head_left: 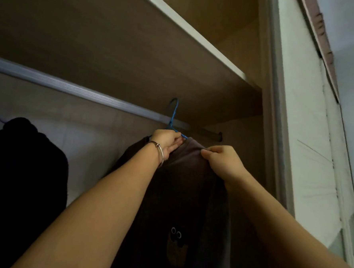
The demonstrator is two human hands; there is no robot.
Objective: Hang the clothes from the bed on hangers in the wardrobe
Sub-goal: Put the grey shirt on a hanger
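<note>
Black garment (24, 176): hangs in deep shadow at the far left, below the rail.
Rail (71, 88): a pale ribbed bar that slopes down to the right, under the shelf (179, 20).
Left hand (167, 142): your fingers curl round the neck of the hanger, at the collar; a thin bracelet (160, 153) sits on the wrist.
Blue hanger (173, 113): its hook rises above the line of the rail; whether it bears on the rail cannot be told.
Brown garment (189, 186): drapes from the hanger between your two forearms, with a small two-eyed print (176, 235) low on the front.
Right hand (222, 161): thumb and fingers pinch the fabric at the garment's right shoulder.
Wardrobe door (301, 120): a pale panel that stands just right of the opening.
</note>
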